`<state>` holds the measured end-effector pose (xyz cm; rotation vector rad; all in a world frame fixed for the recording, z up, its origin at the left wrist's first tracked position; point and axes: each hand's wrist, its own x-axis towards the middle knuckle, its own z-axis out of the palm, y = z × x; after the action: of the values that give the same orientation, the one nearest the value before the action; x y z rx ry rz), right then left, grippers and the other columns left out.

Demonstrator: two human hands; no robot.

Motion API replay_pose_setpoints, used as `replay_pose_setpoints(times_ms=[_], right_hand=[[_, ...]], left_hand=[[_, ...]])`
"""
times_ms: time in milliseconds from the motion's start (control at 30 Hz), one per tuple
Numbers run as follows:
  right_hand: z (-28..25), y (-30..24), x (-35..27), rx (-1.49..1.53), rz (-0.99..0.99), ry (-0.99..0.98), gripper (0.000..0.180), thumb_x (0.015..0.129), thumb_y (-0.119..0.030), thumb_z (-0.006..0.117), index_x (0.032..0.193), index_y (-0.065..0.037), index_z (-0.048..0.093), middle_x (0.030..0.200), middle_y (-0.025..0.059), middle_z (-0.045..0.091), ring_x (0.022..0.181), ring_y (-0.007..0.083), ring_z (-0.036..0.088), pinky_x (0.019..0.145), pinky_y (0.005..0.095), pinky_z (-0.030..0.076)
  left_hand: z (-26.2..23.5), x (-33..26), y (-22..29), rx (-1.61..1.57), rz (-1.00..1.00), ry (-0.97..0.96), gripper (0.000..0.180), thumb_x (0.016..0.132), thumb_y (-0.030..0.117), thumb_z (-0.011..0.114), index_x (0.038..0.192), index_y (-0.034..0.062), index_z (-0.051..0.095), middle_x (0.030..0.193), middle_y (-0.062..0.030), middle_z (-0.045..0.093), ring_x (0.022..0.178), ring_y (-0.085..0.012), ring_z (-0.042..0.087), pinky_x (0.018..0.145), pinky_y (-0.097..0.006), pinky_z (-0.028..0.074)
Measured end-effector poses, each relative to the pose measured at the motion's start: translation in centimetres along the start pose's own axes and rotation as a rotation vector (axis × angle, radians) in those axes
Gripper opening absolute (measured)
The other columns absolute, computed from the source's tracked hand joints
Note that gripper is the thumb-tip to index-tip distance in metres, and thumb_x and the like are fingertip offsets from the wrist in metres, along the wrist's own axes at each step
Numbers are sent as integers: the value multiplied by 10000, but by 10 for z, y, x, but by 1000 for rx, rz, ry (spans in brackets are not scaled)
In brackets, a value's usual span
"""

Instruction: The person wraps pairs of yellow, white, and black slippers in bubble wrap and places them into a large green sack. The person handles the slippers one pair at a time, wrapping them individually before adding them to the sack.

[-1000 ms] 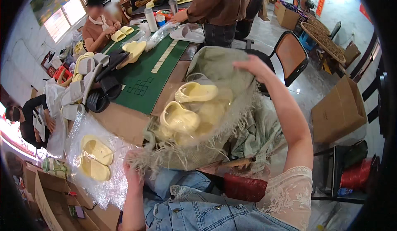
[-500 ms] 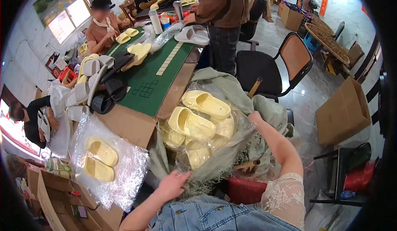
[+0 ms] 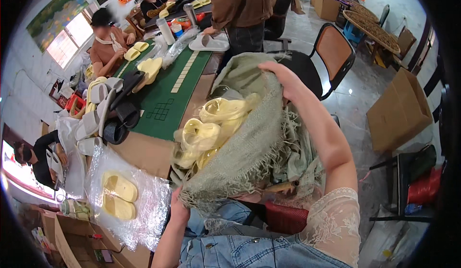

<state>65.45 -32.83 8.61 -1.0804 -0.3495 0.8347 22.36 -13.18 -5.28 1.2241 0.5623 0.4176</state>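
Observation:
A grey-green woven sack [image 3: 240, 155] with a frayed edge stands in front of me, its mouth facing the table. Yellow slide slippers [image 3: 200, 136] in thin transparent plastic fill the mouth, partly covered by the sack's near side. My right hand [image 3: 279, 78] is closed on the rim at the far right, holding the cloth up. At the near left corner my left hand [image 3: 179, 206] grips the frayed edge, its fingertips partly hidden. Left of that hand, a pair of yellow slippers [image 3: 120, 195] lies in a shiny transparent bag [image 3: 149, 220].
A green-topped table [image 3: 165, 104] bears a heap of grey, black and yellow slippers [image 3: 103, 107]. Several people sit or stand around it. Office chairs [image 3: 333, 59] and a cardboard box [image 3: 399, 112] are to the right; an open carton [image 3: 67, 241] is at lower left.
Both hands have pulled the sack's near side up and over part of the slippers. My right hand moved up and away; my left hand closed on the frayed edge. The view shifted slightly.

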Motion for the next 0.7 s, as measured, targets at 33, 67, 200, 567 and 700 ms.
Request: replay_pose_setpoints(times_ms=[33, 67, 200, 567, 700], right_hand=[[12, 2, 1, -117, 36, 73, 311, 862, -158, 653, 1116, 21, 659, 1005, 120, 712, 859, 220, 696, 806, 414, 579], [5, 8, 4, -288, 0, 71, 389, 848, -194, 687, 1162, 29, 634, 1041, 121, 708, 891, 228, 695, 822, 416, 576], [-56, 79, 33, -1215, -104, 166, 826, 737, -370, 805, 1321, 109, 471, 1148, 196, 686, 1014, 330, 682, 874, 425, 555], [-154, 195, 26, -309, 369, 445, 324, 846, -238, 618, 1049, 12, 654, 941, 167, 671, 908, 275, 668, 754, 388, 534], [-222, 211, 51, -1533, -239, 286, 234, 932, -218, 522, 940, -67, 701, 837, 89, 656, 854, 215, 648, 706, 355, 518]], left_hand=[[-9, -1, -1, -4, 5, 27, 363, 981, 168, 522, 1267, -40, 602, 1182, -126, 681, 1048, -218, 665, 931, -348, 521], [-10, 1, 4, -11, 17, 39, 368, 981, 173, 520, 1271, -40, 599, 1184, -131, 679, 1052, -223, 664, 935, -353, 519], [-15, -7, 13, -62, 71, 3, 241, 960, 121, 563, 1113, -22, 683, 1012, -60, 706, 887, -155, 662, 794, -296, 524], [18, -47, 42, 1039, 579, -597, 304, 651, 91, 637, 947, 28, 664, 950, -132, 644, 947, -370, 594, 875, -442, 492], [32, -27, 9, 960, 565, -704, 373, 658, 125, 615, 1016, 41, 678, 999, -148, 664, 992, -363, 605, 866, -442, 486]])
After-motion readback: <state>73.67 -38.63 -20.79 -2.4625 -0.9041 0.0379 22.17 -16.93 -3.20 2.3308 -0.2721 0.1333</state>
